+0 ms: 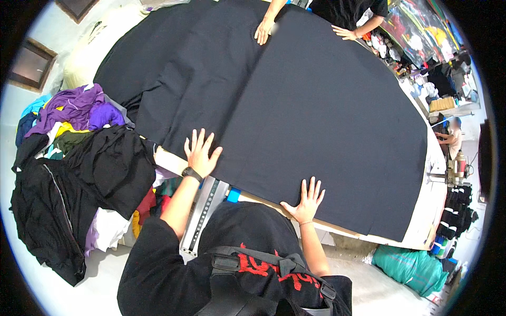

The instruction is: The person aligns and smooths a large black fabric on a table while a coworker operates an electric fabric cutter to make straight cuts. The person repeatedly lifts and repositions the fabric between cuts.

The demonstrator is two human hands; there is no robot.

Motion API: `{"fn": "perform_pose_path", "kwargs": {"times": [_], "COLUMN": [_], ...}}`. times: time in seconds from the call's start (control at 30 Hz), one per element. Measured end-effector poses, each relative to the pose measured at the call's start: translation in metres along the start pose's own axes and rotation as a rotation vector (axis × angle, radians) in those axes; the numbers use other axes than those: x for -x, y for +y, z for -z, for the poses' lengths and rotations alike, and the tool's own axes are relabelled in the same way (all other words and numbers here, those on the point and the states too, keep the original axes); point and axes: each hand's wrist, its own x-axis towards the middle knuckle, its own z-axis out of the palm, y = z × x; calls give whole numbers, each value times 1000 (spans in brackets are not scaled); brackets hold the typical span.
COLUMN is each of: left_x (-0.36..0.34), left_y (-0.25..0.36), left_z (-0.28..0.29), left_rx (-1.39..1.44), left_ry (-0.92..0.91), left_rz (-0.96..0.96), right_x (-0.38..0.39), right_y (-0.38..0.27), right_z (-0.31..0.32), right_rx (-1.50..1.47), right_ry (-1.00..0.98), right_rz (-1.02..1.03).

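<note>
A broad sheet of black fabric (327,105) covers most of the table. My left hand (200,156) lies on the cloth near the table's front edge, fingers spread, with a dark watch on the wrist. Further right, my right hand (305,203) rests on the front edge of the same cloth, fingers stretched out. Between the hands the fabric lies fairly flat; left of my left hand it is rumpled in folds (168,84). Across the table, a co-worker's hand (264,30) presses on the cloth, and that person's other hand (345,33) sits at the far edge.
A metal rail with holes (204,216) stands at the table's front, beside my left arm. Piled garments (79,110) crowd the left. A pale table border (421,210) shows at the right, with a green sack (411,268) below it. Another person (452,138) is at the far right.
</note>
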Motion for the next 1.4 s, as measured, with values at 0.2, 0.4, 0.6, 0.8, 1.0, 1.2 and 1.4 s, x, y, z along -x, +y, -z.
{"fn": "perform_pose_path", "kwargs": {"times": [0.2,0.4,0.6,0.8,1.0,1.2,1.4], "left_x": [56,81,66,39,39,36,82], "left_y": [77,74,80,37,-9,33,150], "left_z": [-7,-5,3,-25,-45,-34,-56], "left_rx": [68,-104,53,304,362,-60,-140], "left_ry": [5,-142,-206,90,-146,-36,104], "left_rz": [-503,-512,-214,226,384,457,-180], "right_x": [-2,2,4,26,77,151,141], "right_y": [-4,-2,2,59,227,301,324], "right_z": [7,11,18,21,40,39,37], "right_rx": [-7,-68,-141,-268,-63,-58,-120], "right_ry": [5,-6,-41,159,177,230,398], "right_rz": [9,11,10,-129,-885,-904,-1015]}}
